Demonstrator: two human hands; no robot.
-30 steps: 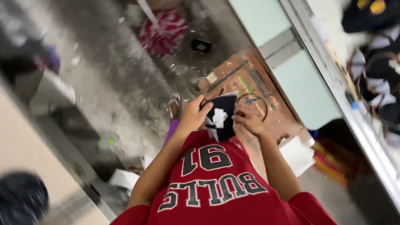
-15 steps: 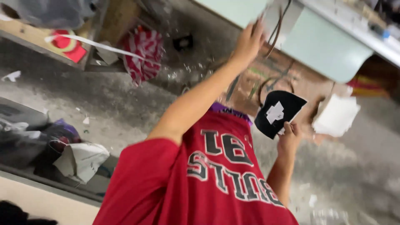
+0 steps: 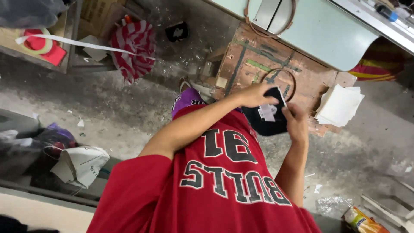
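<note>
Both my hands hold a black fabric piece (image 3: 265,123) with a white patch on it, just in front of my red jersey (image 3: 215,181). My left hand (image 3: 256,95) lies on its upper edge, fingers over the patch. Gripping the piece's right side from below is my right hand (image 3: 295,123). Part of the black piece is hidden under my left hand.
Under the hands lies a worn wooden board (image 3: 254,64) with a wire ring (image 3: 282,80). A stack of white sheets (image 3: 340,105) sits to its right. A pale green table panel (image 3: 319,34) stands behind. Red-and-white striped cloth (image 3: 136,43) and crumpled paper (image 3: 82,164) lie at left.
My left hand, raised toward the table edge half a second ago, has come down onto the black piece. My right hand kept hold of it throughout.
</note>
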